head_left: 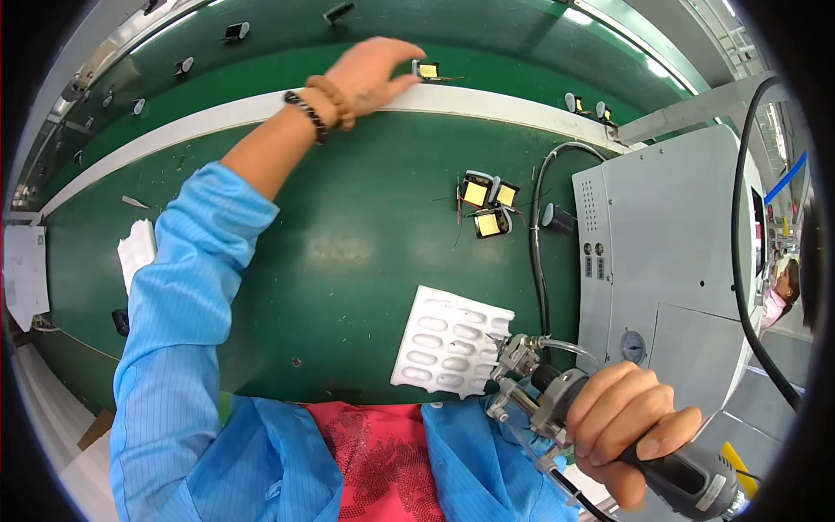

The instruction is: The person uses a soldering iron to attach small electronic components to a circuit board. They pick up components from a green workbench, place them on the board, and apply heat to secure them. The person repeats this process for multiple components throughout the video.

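Over the far green belt, my left hand point(370, 74) has its thumb and forefinger apart, their tips beside a small dark part with a yellow pad and thin wires point(428, 71). I see no firm grip on the part. At the lower right, my right hand point(631, 426) wraps round the black handle of a powered screwdriver point(687, 474). Its metal head point(522, 357) points left, over the right edge of a white tray with oval hollows point(444, 344). Three similar yellow-padded parts point(489, 204) lie grouped on the green table point(348, 252).
A large grey machine point(670, 235) with a gauge stands at the right; a black hose point(537, 252) runs beside it. A white rail point(487, 104) separates table and belt. More parts point(237, 32) sit along the belt. Crumpled white material point(136, 250) lies left.
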### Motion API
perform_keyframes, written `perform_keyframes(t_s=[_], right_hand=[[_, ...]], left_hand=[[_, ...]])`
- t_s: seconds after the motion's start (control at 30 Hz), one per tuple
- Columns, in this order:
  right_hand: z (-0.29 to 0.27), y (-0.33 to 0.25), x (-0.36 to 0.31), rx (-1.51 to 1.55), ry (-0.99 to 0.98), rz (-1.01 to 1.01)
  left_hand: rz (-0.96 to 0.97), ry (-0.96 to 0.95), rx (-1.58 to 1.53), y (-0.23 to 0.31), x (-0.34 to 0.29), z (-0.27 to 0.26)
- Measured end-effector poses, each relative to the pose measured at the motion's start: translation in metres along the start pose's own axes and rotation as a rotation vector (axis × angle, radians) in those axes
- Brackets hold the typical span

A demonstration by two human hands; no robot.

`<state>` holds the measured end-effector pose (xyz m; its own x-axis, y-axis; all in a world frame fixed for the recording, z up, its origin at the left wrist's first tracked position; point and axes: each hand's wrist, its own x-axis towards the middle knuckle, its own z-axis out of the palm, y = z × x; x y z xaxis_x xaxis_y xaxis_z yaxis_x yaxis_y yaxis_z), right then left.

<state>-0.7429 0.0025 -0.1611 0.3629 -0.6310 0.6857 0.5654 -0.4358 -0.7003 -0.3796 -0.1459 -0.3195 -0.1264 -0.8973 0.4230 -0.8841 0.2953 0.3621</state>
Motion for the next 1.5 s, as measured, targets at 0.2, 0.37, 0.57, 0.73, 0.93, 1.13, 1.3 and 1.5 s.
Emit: perform_keyframes(t_s=[0.2, 0.37, 0.57, 0.73, 0.93, 1.13, 1.3, 1.5], right_hand=[[0.000, -0.008, 0.016, 0.031, -0.169, 0.099], [-0.010, -0.002, 0.005, 0.028, -0.109, 0.059], [-0.005, -0.011, 0.001, 0.078, -0.005, 0.094], [-0.007, -0.013, 0.000, 0.015, -0.046, 0.014], [-0.003, -0.004, 0.004, 0.030, -0.081, 0.058], [-0.001, 0.021, 0.007, -0.002, -0.141, 0.085], [0.004, 0.032, 0.006, -0.022, -0.135, 0.097], [0.006, 0.034, 0.008, -0.013, -0.142, 0.118]], left_hand=[[-0.010, -0.089, 0.042, -0.013, 0.023, 0.027], [-0.243, 0.013, -0.323, 0.046, -0.003, -0.005], [0.028, -0.148, -0.638, 0.168, -0.120, -0.046], [0.050, -0.123, -0.623, 0.205, -0.151, -0.024], [0.008, -0.058, -0.597, 0.220, -0.166, -0.001], [-0.061, 0.032, -0.608, 0.220, -0.173, 0.006], [-0.088, 0.031, -0.643, 0.218, -0.175, 0.009], [-0.095, 0.022, -0.669, 0.217, -0.173, 0.007]])
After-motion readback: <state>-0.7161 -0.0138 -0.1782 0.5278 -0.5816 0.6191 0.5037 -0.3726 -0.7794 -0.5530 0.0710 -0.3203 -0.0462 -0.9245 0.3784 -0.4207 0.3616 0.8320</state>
